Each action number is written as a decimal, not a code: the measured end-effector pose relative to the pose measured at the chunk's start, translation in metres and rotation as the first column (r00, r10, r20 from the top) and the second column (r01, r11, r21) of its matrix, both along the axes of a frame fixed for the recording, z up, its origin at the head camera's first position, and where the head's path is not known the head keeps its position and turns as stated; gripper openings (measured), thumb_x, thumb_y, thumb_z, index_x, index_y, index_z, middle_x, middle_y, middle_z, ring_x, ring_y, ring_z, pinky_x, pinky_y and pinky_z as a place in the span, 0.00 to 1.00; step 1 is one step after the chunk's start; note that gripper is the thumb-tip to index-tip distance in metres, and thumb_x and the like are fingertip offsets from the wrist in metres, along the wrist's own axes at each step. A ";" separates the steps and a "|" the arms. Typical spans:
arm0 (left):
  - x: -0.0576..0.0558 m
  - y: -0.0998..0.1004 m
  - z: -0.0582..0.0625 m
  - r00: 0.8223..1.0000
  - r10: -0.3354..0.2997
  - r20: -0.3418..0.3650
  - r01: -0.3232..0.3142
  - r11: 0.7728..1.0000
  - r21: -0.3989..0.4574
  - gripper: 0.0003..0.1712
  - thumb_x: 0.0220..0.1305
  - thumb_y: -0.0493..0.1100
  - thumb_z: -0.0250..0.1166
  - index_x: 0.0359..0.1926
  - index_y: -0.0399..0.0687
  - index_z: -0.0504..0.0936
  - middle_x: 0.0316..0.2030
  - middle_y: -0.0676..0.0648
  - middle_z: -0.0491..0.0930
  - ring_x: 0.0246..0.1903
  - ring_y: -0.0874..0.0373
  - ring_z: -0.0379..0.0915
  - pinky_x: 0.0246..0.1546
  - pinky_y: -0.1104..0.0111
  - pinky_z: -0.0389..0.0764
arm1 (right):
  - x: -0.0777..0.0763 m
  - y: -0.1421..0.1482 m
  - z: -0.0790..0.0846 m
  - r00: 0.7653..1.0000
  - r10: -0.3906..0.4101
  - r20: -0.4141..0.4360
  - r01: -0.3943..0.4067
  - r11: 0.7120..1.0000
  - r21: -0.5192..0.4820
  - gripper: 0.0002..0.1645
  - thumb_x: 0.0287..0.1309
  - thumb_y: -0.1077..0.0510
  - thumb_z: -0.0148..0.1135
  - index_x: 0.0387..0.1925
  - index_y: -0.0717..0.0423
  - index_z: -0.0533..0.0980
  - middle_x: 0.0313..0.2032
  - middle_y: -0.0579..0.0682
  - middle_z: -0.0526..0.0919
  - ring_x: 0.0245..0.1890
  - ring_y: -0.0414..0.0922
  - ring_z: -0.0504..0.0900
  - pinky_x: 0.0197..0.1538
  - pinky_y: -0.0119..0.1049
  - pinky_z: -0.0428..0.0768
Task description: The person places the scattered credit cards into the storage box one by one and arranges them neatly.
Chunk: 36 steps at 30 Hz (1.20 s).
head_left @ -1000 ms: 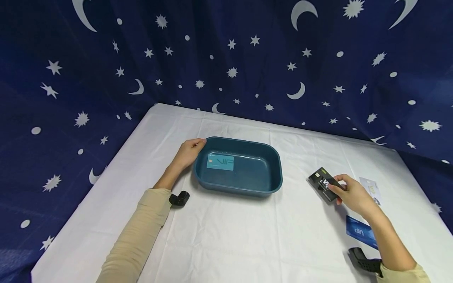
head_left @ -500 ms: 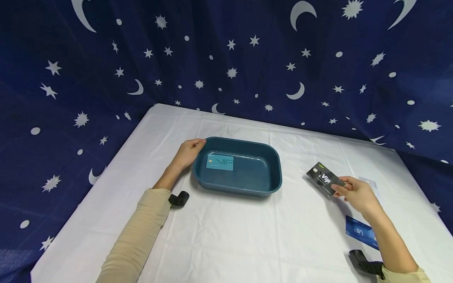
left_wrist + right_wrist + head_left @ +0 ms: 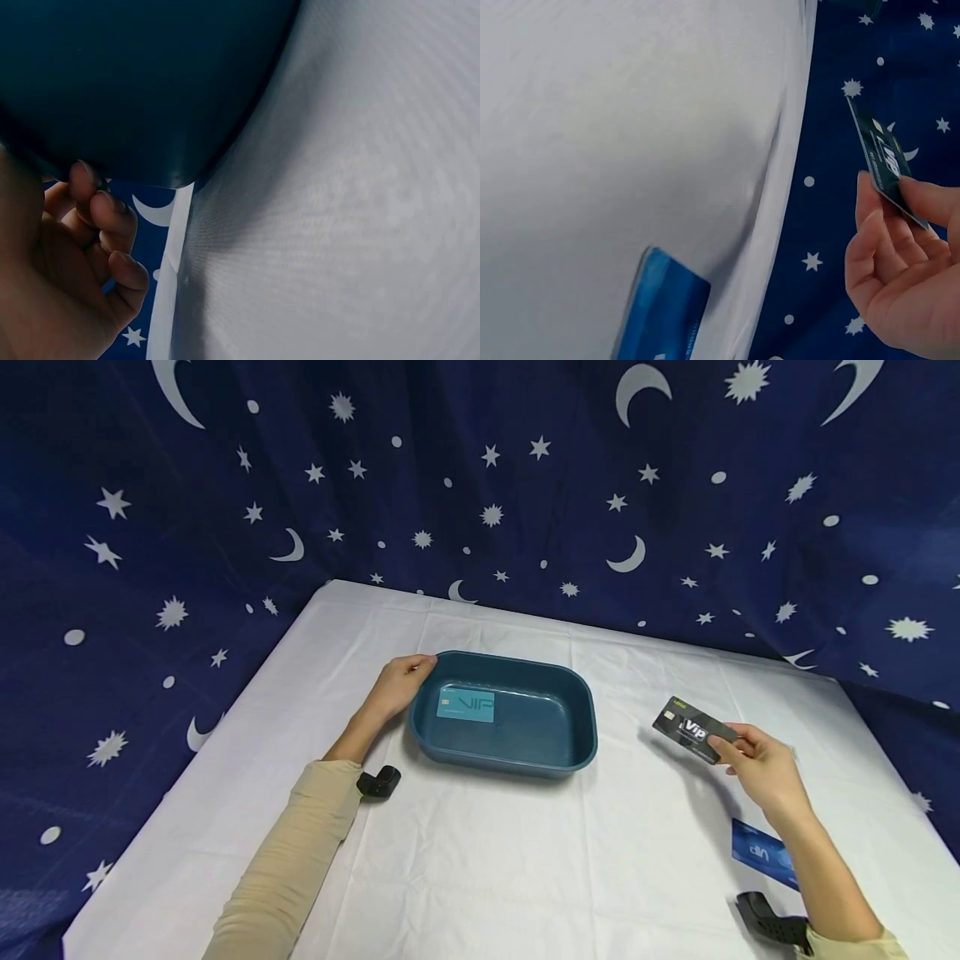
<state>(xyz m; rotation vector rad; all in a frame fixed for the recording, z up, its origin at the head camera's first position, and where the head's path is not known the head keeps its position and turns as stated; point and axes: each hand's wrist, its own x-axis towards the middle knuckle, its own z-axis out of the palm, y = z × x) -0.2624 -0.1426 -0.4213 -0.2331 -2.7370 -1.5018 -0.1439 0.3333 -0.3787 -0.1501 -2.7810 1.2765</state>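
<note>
A dark VIP card [image 3: 693, 730] is pinched between the thumb and fingers of my right hand [image 3: 768, 772], raised above the table to the right of the basin. The right wrist view shows the same dark card [image 3: 883, 157] tilted, its lower end between thumb and fingers. My left hand [image 3: 401, 685] grips the rim of the teal plastic basin [image 3: 510, 764] at its far left corner. In the left wrist view, curled fingers [image 3: 112, 217] sit at the basin's edge. Inside the basin, a light-blue VIP card [image 3: 466, 705] lies flat on the left part of the floor.
A blue VIP card [image 3: 761, 852] lies on the white tablecloth [image 3: 480, 860] beside my right forearm, which partly covers it. A pale card behind my right hand is almost wholly hidden. A dark blue curtain [image 3: 450, 460] with moons and stars rises along the table's far edge.
My right hand has lifted the dark card off the tablecloth and turned it flatter, its shadow now apart from it. The left hand and basin have stayed put.
</note>
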 end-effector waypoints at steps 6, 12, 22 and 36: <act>0.001 0.000 0.001 1.000 -0.002 -0.003 0.002 1.000 0.011 0.24 0.74 0.51 0.49 0.58 0.40 0.78 0.55 0.41 0.76 0.60 0.47 0.67 0.61 0.56 0.65 | -0.001 -0.004 0.005 0.999 -0.013 -0.053 0.003 0.982 -0.187 0.07 0.68 0.56 0.55 0.46 0.45 0.69 0.28 0.32 0.81 0.23 0.39 0.84 0.25 0.27 0.78; 0.002 0.000 0.002 1.000 0.000 0.002 0.000 1.000 0.010 0.24 0.74 0.52 0.49 0.58 0.40 0.77 0.56 0.41 0.76 0.60 0.47 0.67 0.61 0.55 0.65 | -0.005 -0.011 0.007 0.997 -0.002 -0.074 -0.015 0.974 -0.227 0.07 0.67 0.58 0.56 0.45 0.45 0.70 0.27 0.32 0.82 0.21 0.39 0.84 0.24 0.25 0.76; 0.002 0.000 0.002 1.000 -0.007 -0.007 0.007 1.000 0.007 0.24 0.74 0.51 0.49 0.59 0.40 0.77 0.56 0.41 0.76 0.60 0.47 0.67 0.61 0.55 0.65 | -0.014 -0.030 0.010 0.997 0.023 -0.078 -0.038 0.979 -0.200 0.06 0.67 0.57 0.56 0.44 0.46 0.72 0.27 0.33 0.82 0.22 0.38 0.84 0.25 0.25 0.76; 0.002 0.000 0.001 1.000 -0.012 -0.012 0.012 1.000 0.009 0.24 0.74 0.51 0.49 0.58 0.40 0.77 0.55 0.41 0.77 0.59 0.47 0.68 0.61 0.55 0.65 | -0.028 -0.053 0.015 0.992 0.058 -0.108 -0.079 0.977 -0.196 0.10 0.67 0.59 0.56 0.47 0.57 0.71 0.27 0.34 0.82 0.22 0.37 0.83 0.25 0.25 0.75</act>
